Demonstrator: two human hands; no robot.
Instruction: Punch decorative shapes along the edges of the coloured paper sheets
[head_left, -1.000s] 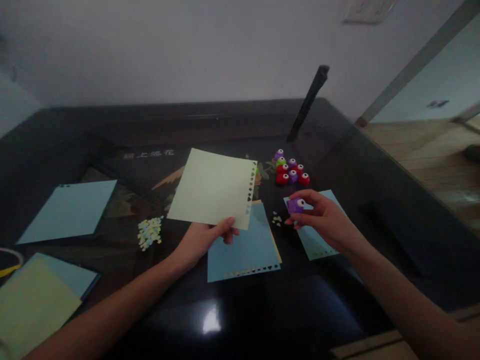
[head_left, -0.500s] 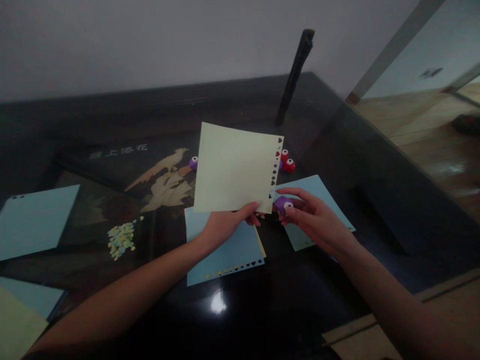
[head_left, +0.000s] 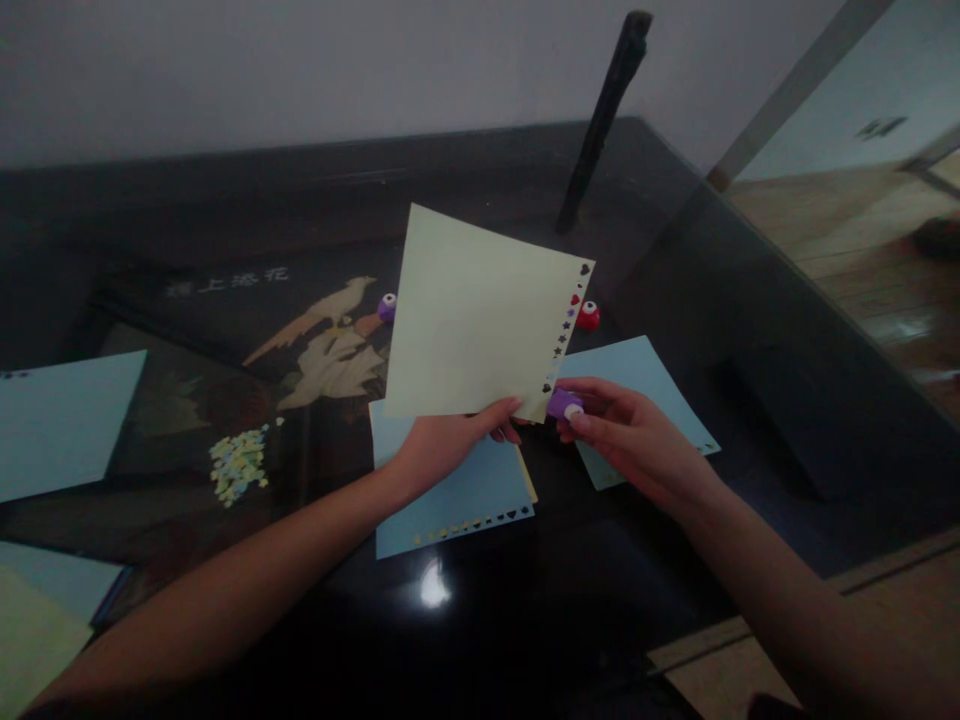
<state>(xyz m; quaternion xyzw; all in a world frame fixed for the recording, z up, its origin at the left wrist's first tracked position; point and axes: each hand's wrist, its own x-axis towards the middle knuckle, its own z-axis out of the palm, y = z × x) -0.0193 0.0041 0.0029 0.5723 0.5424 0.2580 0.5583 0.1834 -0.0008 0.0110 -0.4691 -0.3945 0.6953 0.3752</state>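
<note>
Purple punch [head_left: 562, 404], just right of center and pinched in the right hand [head_left: 634, 430], has moved up against the pale sheet [head_left: 480, 310], so they're basically meeting now; left hand [head_left: 450, 447] still grips the sheet's bottom edge.

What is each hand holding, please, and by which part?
Left hand: pale yellow sheet, by its bottom edge. Right hand: purple gadget, by its eyed end.

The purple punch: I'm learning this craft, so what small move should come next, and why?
Perhaps slide the purple punch onto the held sheet, just below the lowest hole: the right hand has the punch at that edge, the left hand pinches the sheet, and the holes stop short of the bottom corner.
</note>
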